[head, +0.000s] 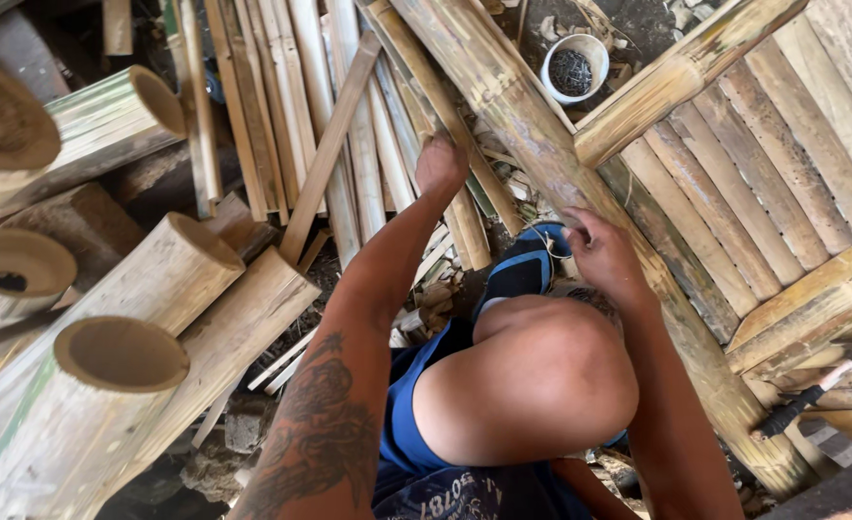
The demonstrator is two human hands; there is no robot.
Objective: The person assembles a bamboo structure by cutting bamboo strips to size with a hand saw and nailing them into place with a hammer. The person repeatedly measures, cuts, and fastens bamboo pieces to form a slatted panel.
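A: Bamboo slat (pixel 445 116), thin and split, lies in the pile of strips ahead of our knee; our left hand (pixel 440 164) has its fingers curled down onto it, apparently gripping, though the fingertips are hidden from us.

B: And our right hand (pixel 604 255)?

A: Its fingers are bent over the thick bamboo pole (pixel 541 144) that runs diagonally past them; we cannot tell whether they clench it or merely press.

B: We judge the step to be picking a slat while steadying the pole. The next move would call for drawing the slat clear of its neighbours without dragging them along.

A: Containers: beyond the right fingertips, well apart, stands a small white cup (pixel 574 65) holding dark nails or similar small pieces, too small to tell. Left of the left fingers, cut bamboo tubes (pixel 122 354) lie open-ended and hollow; one (pixel 16 262) holds a small dark object.

B: A hammer (pixel 811 393) rests on the slatted frame (pixel 782 183), right of the right hand.
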